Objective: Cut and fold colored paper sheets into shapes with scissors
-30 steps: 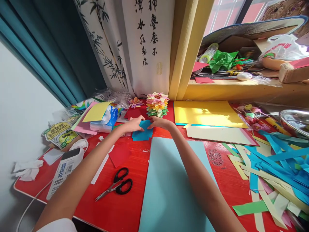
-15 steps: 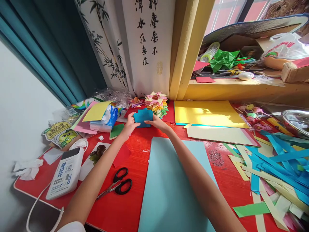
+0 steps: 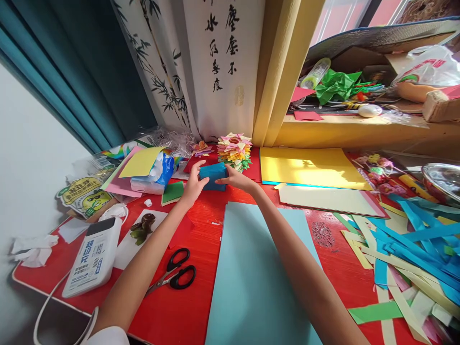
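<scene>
Blue paper (image 3: 212, 175), a small stack or folded piece, is held upright between my two hands above the red table. My left hand (image 3: 194, 184) grips its left edge, fingers behind and thumb in front. On the other edge, my right hand (image 3: 235, 178) pinches it with the thumb in front. Just behind stands a folded-paper model (image 3: 235, 151) in pink, yellow, orange and green layers. Green paper squares (image 3: 173, 192) lie left of my left hand. Beneath my right forearm is a large light blue sheet (image 3: 258, 268).
Black-handled scissors (image 3: 176, 273) lie by my left forearm, near a white power bank (image 3: 94, 258) with a cable. Yellow sheets (image 3: 309, 167) are at the back right. Paper strips (image 3: 406, 249) cover the right side, near a metal bowl (image 3: 443, 179). A tissue pack (image 3: 153, 179) sits at left.
The blue paper's stepped top outline has become a straighter edge, with its upper part tilted or folded over. Both hands keep hold of it. The camera view has shifted slightly.
</scene>
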The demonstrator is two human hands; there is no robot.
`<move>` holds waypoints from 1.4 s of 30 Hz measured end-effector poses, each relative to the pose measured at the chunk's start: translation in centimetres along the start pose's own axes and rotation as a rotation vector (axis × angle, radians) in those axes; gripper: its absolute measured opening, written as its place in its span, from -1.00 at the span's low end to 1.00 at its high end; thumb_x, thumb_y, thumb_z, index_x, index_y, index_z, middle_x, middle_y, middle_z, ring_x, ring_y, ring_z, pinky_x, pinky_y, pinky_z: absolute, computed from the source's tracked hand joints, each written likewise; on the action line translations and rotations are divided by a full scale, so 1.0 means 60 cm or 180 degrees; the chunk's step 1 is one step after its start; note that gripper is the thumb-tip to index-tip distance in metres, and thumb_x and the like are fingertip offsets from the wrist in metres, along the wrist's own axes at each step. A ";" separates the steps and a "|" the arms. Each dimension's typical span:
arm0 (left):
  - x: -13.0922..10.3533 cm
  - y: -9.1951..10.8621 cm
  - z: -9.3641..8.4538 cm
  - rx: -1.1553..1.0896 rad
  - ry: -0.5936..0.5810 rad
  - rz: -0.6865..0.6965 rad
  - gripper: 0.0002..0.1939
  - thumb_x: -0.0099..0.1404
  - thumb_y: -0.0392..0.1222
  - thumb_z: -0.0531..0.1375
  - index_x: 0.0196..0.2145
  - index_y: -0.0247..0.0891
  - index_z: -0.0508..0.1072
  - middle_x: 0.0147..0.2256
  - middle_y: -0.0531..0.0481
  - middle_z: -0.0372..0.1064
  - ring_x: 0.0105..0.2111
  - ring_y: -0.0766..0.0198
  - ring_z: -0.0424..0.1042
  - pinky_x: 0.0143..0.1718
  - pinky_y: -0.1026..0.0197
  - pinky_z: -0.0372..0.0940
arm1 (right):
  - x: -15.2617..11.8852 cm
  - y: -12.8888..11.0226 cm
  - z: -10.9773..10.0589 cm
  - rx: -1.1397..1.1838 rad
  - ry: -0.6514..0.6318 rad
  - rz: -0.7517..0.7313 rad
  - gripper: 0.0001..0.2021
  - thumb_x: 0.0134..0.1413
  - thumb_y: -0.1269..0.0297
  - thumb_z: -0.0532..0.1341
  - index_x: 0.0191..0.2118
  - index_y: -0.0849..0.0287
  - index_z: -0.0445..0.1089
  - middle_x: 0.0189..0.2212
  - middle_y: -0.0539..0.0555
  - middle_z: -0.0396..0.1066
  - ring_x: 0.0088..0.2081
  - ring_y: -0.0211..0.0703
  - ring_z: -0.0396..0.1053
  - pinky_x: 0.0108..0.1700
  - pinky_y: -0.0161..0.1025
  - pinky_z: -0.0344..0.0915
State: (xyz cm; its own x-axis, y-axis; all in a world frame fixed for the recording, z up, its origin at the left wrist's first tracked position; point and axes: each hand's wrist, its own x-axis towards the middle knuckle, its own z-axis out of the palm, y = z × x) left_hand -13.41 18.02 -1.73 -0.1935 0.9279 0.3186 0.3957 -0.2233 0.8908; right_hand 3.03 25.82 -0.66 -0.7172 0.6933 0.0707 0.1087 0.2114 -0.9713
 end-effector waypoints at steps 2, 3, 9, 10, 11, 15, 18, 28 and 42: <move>-0.001 0.004 0.001 0.0083 -0.0002 -0.0017 -0.40 0.13 -0.24 0.10 0.14 -0.07 0.10 0.06 -0.07 0.20 0.02 0.16 0.26 0.01 0.10 0.20 | -0.004 -0.004 -0.001 0.0040 -0.0069 0.0046 -0.45 -0.18 0.30 0.32 -0.01 0.23 0.17 -0.21 0.09 0.33 -0.22 -0.13 0.29 -0.19 -0.20 0.31; -0.001 0.005 0.001 0.0016 -0.0035 -0.0017 -0.40 0.13 -0.23 0.10 0.14 -0.08 0.09 0.06 -0.06 0.20 0.03 0.16 0.25 0.02 0.10 0.20 | -0.006 -0.006 -0.001 0.0068 -0.0102 0.0060 -0.45 -0.18 0.30 0.32 -0.01 0.24 0.17 -0.21 0.09 0.33 -0.23 -0.14 0.29 -0.21 -0.21 0.31; -0.008 0.003 0.010 -0.0442 -0.0227 -0.0130 -0.39 0.12 -0.24 0.10 0.15 -0.10 0.08 0.08 -0.05 0.19 0.03 0.17 0.26 0.01 0.12 0.22 | -0.017 -0.013 0.000 0.0211 -0.0289 0.0142 -0.39 -0.13 0.29 0.30 0.09 0.18 0.12 -0.12 0.10 0.31 -0.23 -0.19 0.28 -0.17 -0.25 0.30; -0.009 0.002 0.012 -0.0409 -0.0218 -0.0103 -0.38 0.12 -0.25 0.10 0.15 -0.10 0.08 0.09 -0.05 0.18 0.03 0.17 0.25 0.02 0.12 0.22 | -0.019 -0.015 0.001 0.0221 -0.0306 0.0160 -0.36 -0.12 0.28 0.30 0.12 0.17 0.09 -0.10 0.10 0.30 -0.22 -0.19 0.28 -0.15 -0.26 0.30; -0.009 0.001 0.014 -0.0353 -0.0183 -0.0051 -0.38 0.11 -0.26 0.11 0.15 -0.10 0.08 0.10 -0.04 0.16 0.04 0.17 0.24 0.02 0.12 0.21 | -0.021 -0.017 0.002 0.0230 -0.0311 0.0174 -0.34 -0.10 0.26 0.30 0.15 0.16 0.06 -0.08 0.10 0.29 -0.21 -0.20 0.28 -0.14 -0.26 0.29; -0.010 -0.003 0.019 -0.0078 -0.0037 0.0186 -0.41 0.11 -0.29 0.11 0.12 -0.11 0.12 0.12 -0.03 0.13 0.08 0.18 0.19 0.09 0.11 0.15 | -0.025 -0.032 0.005 0.0233 -0.0123 0.0217 -0.42 0.09 0.06 0.13 0.20 0.10 0.01 0.04 0.10 0.20 -0.11 -0.18 0.24 -0.13 -0.28 0.26; -0.010 -0.009 0.022 0.0037 0.0081 0.0206 -0.40 0.11 -0.30 0.13 0.12 -0.10 0.12 0.13 -0.02 0.10 0.10 0.18 0.15 0.12 0.10 0.10 | -0.023 -0.036 0.006 0.0195 0.0070 0.0220 -0.56 0.20 0.04 -0.04 0.14 0.07 0.13 0.11 0.06 0.12 -0.05 -0.17 0.20 -0.15 -0.30 0.25; -0.010 -0.022 0.024 -0.0316 -0.0029 -0.0255 -0.53 0.11 -0.21 0.12 0.00 -0.13 0.17 -0.02 -0.04 0.24 -0.03 0.19 0.28 -0.01 0.13 0.23 | -0.019 -0.023 0.005 0.0216 0.0052 0.0239 -0.58 0.14 0.10 0.00 0.09 0.12 0.20 0.01 0.08 0.21 -0.16 -0.20 0.23 -0.25 -0.33 0.24; -0.010 -0.031 0.029 0.0036 -0.0165 -0.0383 -0.58 0.15 -0.17 0.10 -0.06 -0.15 0.03 -0.10 -0.04 0.22 -0.07 0.23 0.27 -0.02 0.15 0.20 | -0.008 -0.014 0.020 -0.0049 0.0028 0.0035 -0.62 -0.11 0.44 0.08 -0.08 0.16 0.13 -0.21 0.04 0.20 -0.26 -0.23 0.19 -0.31 -0.34 0.20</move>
State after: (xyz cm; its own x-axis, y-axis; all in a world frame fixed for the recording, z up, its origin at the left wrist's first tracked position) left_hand -12.45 18.41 -4.13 -0.1934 0.9621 0.1922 0.3825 -0.1065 0.9178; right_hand 2.47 24.46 -0.12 -0.7099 0.7016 0.0619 0.1273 0.2142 -0.9685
